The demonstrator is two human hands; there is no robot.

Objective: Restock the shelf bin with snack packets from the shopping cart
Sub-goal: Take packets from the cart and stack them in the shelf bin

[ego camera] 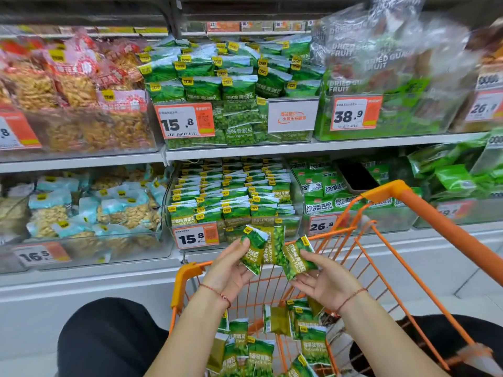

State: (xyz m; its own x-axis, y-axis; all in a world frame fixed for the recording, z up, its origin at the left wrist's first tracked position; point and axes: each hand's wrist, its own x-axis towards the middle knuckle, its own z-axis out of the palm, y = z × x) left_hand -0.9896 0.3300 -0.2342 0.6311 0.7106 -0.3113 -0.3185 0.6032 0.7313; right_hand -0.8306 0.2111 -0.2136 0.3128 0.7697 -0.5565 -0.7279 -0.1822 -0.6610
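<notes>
Left hand (231, 270) pinching one green garlic-pea packet (254, 251); right hand (324, 284) holding another (298, 258), a third (273, 244) fanned between. All raised above the orange cart (381, 240), just before the lower shelf bin (234, 197). Best to square the three first, labels upright and facing out, then slot behind the front row, matching existing files. More packets (261, 352) waiting in cart.

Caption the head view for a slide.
Both hands hold green garlic pea packets above the orange shopping cart, before the lower shelf bin.
</notes>
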